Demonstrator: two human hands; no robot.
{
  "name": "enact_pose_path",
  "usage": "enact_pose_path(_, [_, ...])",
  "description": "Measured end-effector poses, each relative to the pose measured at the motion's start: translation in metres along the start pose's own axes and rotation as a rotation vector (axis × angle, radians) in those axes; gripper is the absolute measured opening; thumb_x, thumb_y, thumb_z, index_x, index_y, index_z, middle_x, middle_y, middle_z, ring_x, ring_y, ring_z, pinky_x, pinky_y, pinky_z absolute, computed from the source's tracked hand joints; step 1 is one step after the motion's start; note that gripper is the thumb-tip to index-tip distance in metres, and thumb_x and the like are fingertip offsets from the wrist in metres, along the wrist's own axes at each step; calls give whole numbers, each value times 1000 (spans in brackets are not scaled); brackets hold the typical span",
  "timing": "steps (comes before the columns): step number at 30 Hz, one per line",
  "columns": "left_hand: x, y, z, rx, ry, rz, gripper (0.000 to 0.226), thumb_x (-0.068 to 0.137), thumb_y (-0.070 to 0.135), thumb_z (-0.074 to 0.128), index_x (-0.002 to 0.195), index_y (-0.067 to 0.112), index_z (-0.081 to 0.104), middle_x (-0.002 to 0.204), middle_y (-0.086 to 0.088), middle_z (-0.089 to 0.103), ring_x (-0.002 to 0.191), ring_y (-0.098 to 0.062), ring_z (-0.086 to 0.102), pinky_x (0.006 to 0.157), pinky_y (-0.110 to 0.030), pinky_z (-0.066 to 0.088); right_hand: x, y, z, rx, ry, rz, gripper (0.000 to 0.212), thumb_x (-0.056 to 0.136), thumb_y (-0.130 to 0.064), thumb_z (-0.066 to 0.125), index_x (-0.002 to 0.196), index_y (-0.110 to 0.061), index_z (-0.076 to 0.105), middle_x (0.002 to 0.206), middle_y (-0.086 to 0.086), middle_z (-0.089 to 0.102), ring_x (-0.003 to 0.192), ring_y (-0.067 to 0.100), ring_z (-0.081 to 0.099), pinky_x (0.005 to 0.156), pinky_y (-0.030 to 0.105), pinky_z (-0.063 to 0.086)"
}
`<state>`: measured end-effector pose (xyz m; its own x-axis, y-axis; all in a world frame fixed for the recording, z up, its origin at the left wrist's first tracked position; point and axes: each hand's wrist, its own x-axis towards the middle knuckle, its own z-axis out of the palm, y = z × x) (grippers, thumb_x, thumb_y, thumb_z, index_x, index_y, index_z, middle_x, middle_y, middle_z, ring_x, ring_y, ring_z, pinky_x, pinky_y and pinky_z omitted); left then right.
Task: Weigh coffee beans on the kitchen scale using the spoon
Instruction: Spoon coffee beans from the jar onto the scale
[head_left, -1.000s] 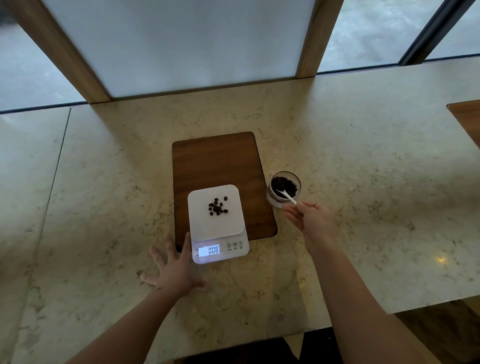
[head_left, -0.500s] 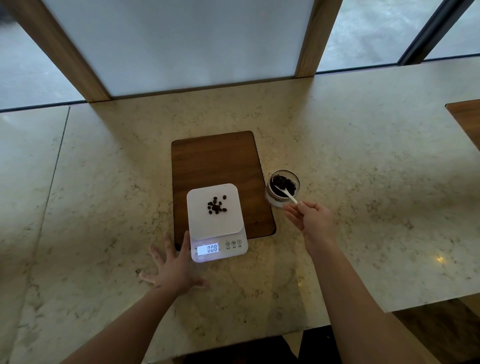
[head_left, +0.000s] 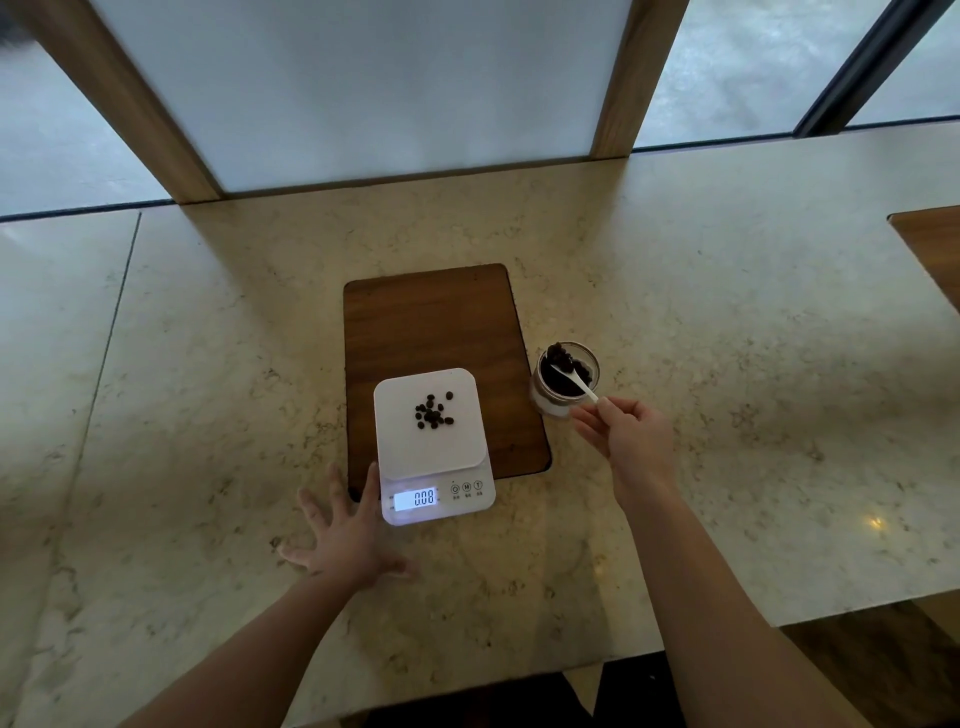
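**Second scoop loading: spoon in jar, scale reads 0.08**

Landmark = scale (head_left: 434, 447), white, partly on the wooden board (head_left: 441, 364), display end hanging off toward the person.

- Right hand (head_left: 631, 439), just right of the scale: fingers pinched closed on the tail of the white spoon (head_left: 574, 382). Bowl of the spoon is down in the jar (head_left: 565, 379), right of the scale and beside the board's edge.
- Left hand (head_left: 345, 535), at the scale's near-left corner: open, fingers splayed flat on the counter (head_left: 727, 338), holding nothing. One fingertip looks to be against the scale's side; can't confirm contact.
- Coffee beans (head_left: 434, 413): small cluster mid-platform; the rest are in the jar.

Doing this step well, my read:
- Lift the spoon level, don't overfill; long handle plus a tail pinch means wobble.
- Clear the jar rim without tipping the jar.
- Tip onto the existing pile, low, so beans don't bounce off the platform.
- Keep the left hand off the platform, else the reading shifts.

Counts: 1 scale, 1 spoon, 1 jar, 1 board, 2 hands; roughly a dozen beans on the platform, too clumped for an exact count.
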<state>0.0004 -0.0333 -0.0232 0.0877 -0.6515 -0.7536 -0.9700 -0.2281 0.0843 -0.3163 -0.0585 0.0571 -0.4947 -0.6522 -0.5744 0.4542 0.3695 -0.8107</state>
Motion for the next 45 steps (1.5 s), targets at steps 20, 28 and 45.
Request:
enact_pose_path(20, [4,-1,0,-22,-18,1,156,54,78,84,128,53,-51,147,1,-58,131,-44,-54,102,-90,-3,-38,50,67,-262,-205,84,10,104,-8,56,101,-2,64,87,14,79,78,21,80,66,26,63])
enact_pose_path(28, [5,-2,2,-36,-32,15,156,57,72,87,142,51,-43,149,0,-55,130,-44,-55,101,-90,-4,-36,59,84,-374,-239,53,10,104,-6,56,102,0,63,91,15,77,75,18,79,65,25,64])
enact_pose_path(45, [7,-5,5,-65,-7,10,160,54,72,88,121,57,-56,134,5,-69,123,-40,-62,97,-90,-9,-18,64,80,-422,-229,-43,9,103,-5,57,96,-4,64,87,13,77,75,17,79,62,21,62])
